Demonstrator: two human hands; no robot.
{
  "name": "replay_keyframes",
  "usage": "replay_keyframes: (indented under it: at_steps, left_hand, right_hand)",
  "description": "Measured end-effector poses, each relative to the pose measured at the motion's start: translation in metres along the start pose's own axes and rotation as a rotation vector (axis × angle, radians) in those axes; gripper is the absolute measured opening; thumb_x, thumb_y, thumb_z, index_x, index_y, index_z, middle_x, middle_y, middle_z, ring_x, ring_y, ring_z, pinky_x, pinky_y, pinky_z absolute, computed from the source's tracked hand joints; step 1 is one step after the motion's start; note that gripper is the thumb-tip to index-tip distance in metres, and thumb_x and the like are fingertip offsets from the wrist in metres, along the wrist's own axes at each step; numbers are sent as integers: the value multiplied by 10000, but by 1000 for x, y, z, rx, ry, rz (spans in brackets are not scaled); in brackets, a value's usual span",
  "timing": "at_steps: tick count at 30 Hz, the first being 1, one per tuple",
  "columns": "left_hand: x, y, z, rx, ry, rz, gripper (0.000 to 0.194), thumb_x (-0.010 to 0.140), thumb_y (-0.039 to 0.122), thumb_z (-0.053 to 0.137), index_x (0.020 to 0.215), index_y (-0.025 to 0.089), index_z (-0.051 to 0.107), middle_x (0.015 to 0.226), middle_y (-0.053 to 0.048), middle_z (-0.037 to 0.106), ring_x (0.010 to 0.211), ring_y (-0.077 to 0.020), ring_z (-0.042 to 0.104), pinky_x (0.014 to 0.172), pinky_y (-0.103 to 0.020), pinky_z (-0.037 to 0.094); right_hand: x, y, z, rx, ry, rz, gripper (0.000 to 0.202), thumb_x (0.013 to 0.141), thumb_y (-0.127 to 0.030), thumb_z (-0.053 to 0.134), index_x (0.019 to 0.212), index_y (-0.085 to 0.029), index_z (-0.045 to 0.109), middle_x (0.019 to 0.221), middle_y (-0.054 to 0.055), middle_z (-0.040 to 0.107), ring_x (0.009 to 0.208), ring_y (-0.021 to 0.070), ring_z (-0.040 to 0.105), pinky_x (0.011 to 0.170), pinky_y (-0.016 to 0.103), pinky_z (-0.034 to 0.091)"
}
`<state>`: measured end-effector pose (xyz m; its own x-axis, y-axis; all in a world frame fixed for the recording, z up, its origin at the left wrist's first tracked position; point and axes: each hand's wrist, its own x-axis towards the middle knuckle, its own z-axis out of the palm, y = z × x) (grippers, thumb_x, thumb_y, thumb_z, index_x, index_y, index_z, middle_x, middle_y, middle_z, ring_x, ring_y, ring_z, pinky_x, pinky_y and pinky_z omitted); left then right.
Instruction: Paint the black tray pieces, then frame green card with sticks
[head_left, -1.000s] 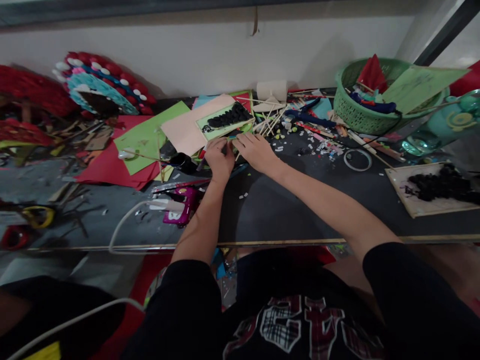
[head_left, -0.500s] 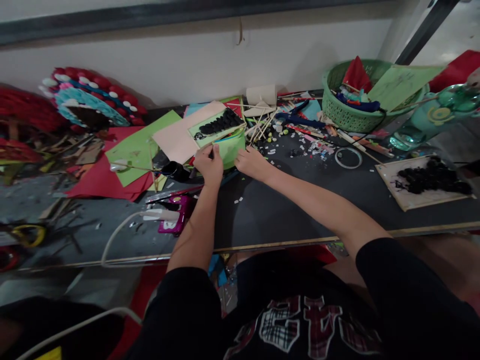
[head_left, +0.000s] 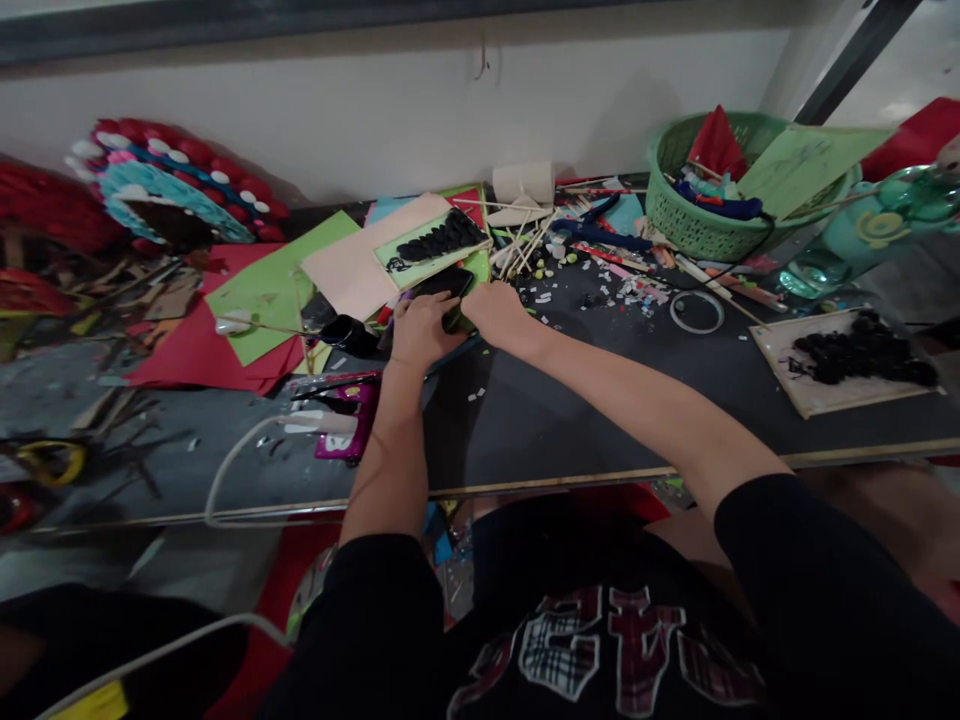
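My left hand (head_left: 421, 330) rests with its fingers stretched out at the lower edge of a flat, dark glossy thing (head_left: 448, 283). Just to its right, my right hand (head_left: 495, 313) is closed in a fist with its fingertips turned in. A strip of light green sheet (head_left: 478, 264) shows above that fist, and what the fingers grip is hidden. Behind both hands lies a light green card (head_left: 386, 258) bearing a row of black lumps (head_left: 442, 238). A black cup-like container (head_left: 349, 336) lies left of my left hand.
Red sheets (head_left: 180, 350) and green sheets (head_left: 277, 290) lie at left, near a magenta box (head_left: 352, 420) with a white cable. Thin sticks (head_left: 529, 245) and paper scraps litter the back. At right are a green basket (head_left: 697, 220), a bottle (head_left: 847, 250) and a black-lumped board (head_left: 817, 390).
The light green sheet that lay between my hands no longer shows flat there; the dark glossy thing is uncovered. My left fingers have spread out, and my right hand has moved slightly left.
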<state>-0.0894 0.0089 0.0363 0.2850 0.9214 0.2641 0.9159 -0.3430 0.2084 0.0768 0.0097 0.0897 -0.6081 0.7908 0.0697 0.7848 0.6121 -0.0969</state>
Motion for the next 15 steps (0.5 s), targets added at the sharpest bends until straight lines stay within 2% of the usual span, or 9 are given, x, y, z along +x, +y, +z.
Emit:
replay_keyframes:
  at_steps: [5, 7, 10, 12, 15]
  left_hand:
    - [0, 9, -5, 44, 27, -28, 353, 831, 314, 564, 1119, 162, 701, 1167, -164, 715, 1152, -387, 621, 1032, -557, 383]
    - [1, 11, -5, 73, 20, -45, 356, 848, 328, 565, 1132, 153, 691, 1171, -168, 711, 1158, -374, 618, 1028, -531, 389]
    - [3, 10, -4, 101, 5, -71, 347, 865, 317, 563, 1151, 157, 677, 1259, -164, 678, 1214, -356, 591, 1006, -491, 409]
    - [4, 7, -1, 121, 29, -123, 321, 900, 293, 519, 1125, 132, 679, 1196, -191, 699, 1174, -355, 615, 980, -483, 417]
    - [6, 2, 5, 120, 137, -156, 323, 955, 300, 451, 1120, 144, 681, 1070, -181, 735, 1064, -330, 666, 968, -471, 407]
  right_hand:
    - [1, 11, 5, 167, -17, 169, 223, 937, -198, 537, 992, -131, 742, 991, 134, 746, 960, 251, 688, 747, 321, 483]
    - [2, 13, 8, 156, 3, 163, 239, 934, -261, 559, 1016, -125, 737, 1014, 144, 745, 968, 260, 693, 755, 327, 496]
    - [2, 12, 9, -15, -31, -38, 273, 955, -170, 486, 1033, -92, 735, 1005, 174, 747, 998, 274, 697, 807, 360, 499]
    - [0, 9, 8, -126, -92, -188, 290, 953, -116, 458, 1031, -85, 735, 995, 175, 750, 1014, 271, 694, 825, 368, 495]
    - [-4, 4, 5, -207, -102, -250, 356, 980, -103, 381, 1016, -81, 734, 987, 171, 748, 1027, 258, 683, 820, 365, 486]
